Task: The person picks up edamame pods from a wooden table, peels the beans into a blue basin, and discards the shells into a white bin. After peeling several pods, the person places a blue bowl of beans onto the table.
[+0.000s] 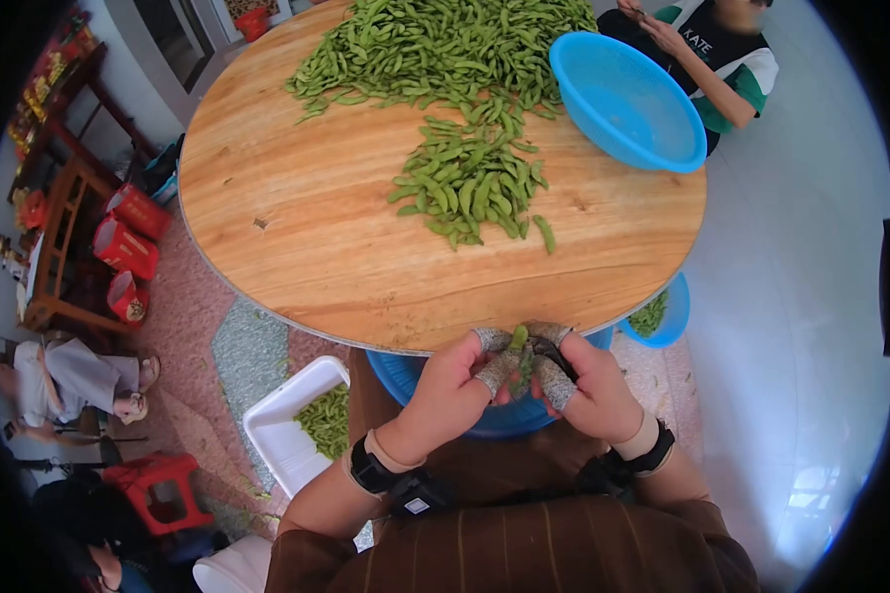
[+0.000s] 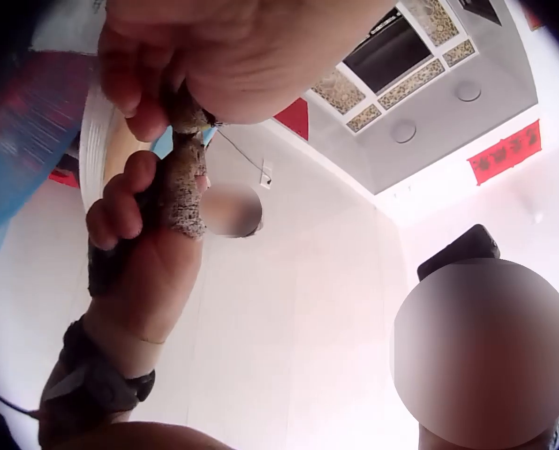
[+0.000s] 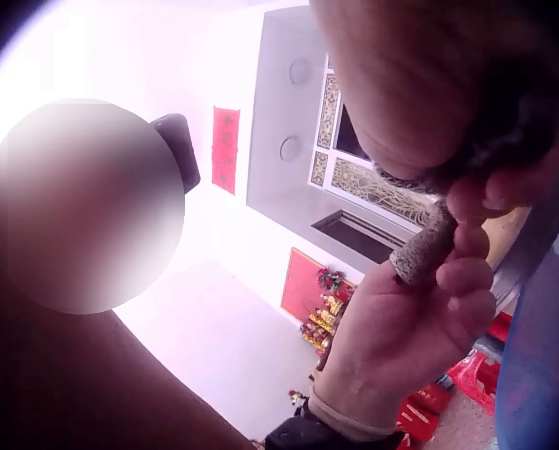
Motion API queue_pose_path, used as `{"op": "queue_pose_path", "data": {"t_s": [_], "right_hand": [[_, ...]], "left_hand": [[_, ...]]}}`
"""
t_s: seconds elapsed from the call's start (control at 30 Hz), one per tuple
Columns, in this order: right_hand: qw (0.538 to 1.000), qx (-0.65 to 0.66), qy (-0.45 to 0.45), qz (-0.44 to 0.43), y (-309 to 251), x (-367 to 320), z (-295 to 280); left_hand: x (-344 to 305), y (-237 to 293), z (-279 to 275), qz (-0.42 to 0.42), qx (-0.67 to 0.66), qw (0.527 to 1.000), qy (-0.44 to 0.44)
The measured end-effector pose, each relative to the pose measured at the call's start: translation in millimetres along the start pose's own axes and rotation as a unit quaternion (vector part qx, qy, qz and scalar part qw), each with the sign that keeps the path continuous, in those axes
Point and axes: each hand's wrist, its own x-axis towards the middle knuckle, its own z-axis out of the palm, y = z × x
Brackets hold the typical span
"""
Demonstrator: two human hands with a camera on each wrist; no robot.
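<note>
At the table's near edge, a green soybean pod (image 1: 519, 339) is pinched between both hands. My left hand (image 1: 453, 383) grips it from one side, thumb and forefinger wrapped in grey speckled covers. Similar covers are on the right hand (image 1: 601, 395), whose fingertips meet the left ones at the pod. Both wrist views show the two hands tip to tip, the pod mostly hidden by the fingers. Beneath them sits a blue basin (image 1: 394, 374), partly covered by the hands and the table. A small pile of pods (image 1: 470, 188) lies on the wooden table (image 1: 297, 232).
A large heap of pods (image 1: 435, 44) covers the table's far side, beside a light blue basin (image 1: 628, 104). White tub (image 1: 277, 435) and small blue basin (image 1: 674, 316), both with pods, stand below. Another person (image 1: 712, 59) sits at far right; red stool (image 1: 158, 489) at left.
</note>
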Motion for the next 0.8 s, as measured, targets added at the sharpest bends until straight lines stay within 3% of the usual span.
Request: {"op": "queue_pose_path", "data": {"t_s": [0.13, 0.2, 0.23, 0.3, 0.33, 0.37, 0.4, 0.53, 0.6, 0.63, 0.7, 0.73, 0.8], "right_hand": [[0.998, 0.065, -0.016, 0.019, 3.2, -0.6, -1.8], [0.978, 0.177, -0.057, 0.096, -2.4, -1.3, -4.9], [0.978, 0.178, -0.055, 0.097, -0.6, -1.5, -6.1], [0.966, 0.224, -0.092, 0.095, 4.9, -2.1, -8.6], [0.965, 0.224, -0.092, 0.096, 5.2, -2.7, -9.6], [0.954, 0.262, -0.113, 0.094, 5.1, -3.8, -10.5], [0.940, 0.300, -0.134, 0.092, 4.7, -4.9, -11.1], [0.910, 0.360, -0.142, 0.149, 5.2, -9.0, -10.3], [0.930, 0.308, -0.122, 0.159, 7.2, -8.8, -7.2], [0.930, 0.309, -0.122, 0.158, 4.1, -8.5, -5.9], [0.933, 0.287, -0.111, 0.186, -4.4, -8.9, -4.0], [0.933, 0.288, -0.111, 0.185, -3.5, -8.9, -3.8], [0.940, 0.272, -0.102, 0.181, 0.5, -8.8, -3.7]], "left_hand": [[-1.1, 2.7, -0.4, 0.007, 0.034, 0.999, 0.000], [-0.1, 0.4, -3.5, 0.149, 0.268, 0.952, 0.020], [-1.1, 2.6, -3.6, 0.148, 0.268, 0.952, 0.018], [-4.7, 10.6, -2.6, 0.187, 0.404, 0.895, 0.023], [-5.4, 12.1, -3.8, 0.186, 0.403, 0.896, 0.022], [-6.0, 13.3, -5.4, 0.065, 0.206, 0.976, -0.026], [-6.4, 13.8, -6.4, -0.060, -0.005, 0.996, -0.072], [-6.4, 6.8, -8.2, -0.104, -0.060, 0.989, -0.087], [-7.4, 0.2, -3.4, -0.004, 0.132, 0.991, -0.015], [-7.3, 1.7, -0.8, -0.005, 0.133, 0.991, -0.014], [-7.6, 8.9, 5.0, 0.080, 0.348, 0.933, 0.041], [-7.8, 8.7, 5.9, 0.079, 0.350, 0.933, 0.042], [-8.2, 7.4, 6.8, 0.244, 0.535, 0.806, 0.062]]}}
